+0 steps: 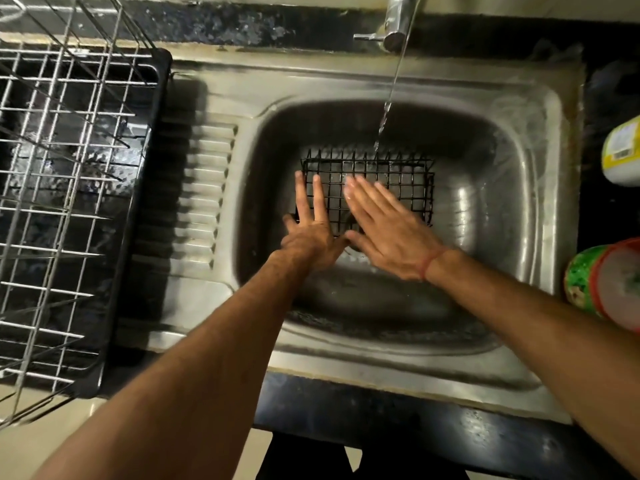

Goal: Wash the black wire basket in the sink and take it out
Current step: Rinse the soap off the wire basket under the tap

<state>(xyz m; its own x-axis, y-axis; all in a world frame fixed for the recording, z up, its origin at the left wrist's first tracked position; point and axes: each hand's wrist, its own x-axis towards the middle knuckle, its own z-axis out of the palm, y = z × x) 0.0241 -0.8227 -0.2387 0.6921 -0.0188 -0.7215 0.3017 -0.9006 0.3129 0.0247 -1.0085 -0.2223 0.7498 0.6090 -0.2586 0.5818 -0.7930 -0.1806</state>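
The black wire basket (407,183) lies flat on the bottom of the steel sink (519,140). Water streams from the tap (396,20) onto the basket's far edge. My left hand (311,225) lies over the basket's left part with straight, spread fingers. My right hand (384,230) is flat over the basket's middle, fingers straight and together, wet at the tips. Neither hand curls round the wire. The hands hide the basket's near left corner.
A wire dish rack (69,188) on a black tray fills the left counter beside the ribbed drainboard (204,188). At the right edge stand a yellow bottle (621,154) and a green and red container (606,282). The dark counter edge runs along the front.
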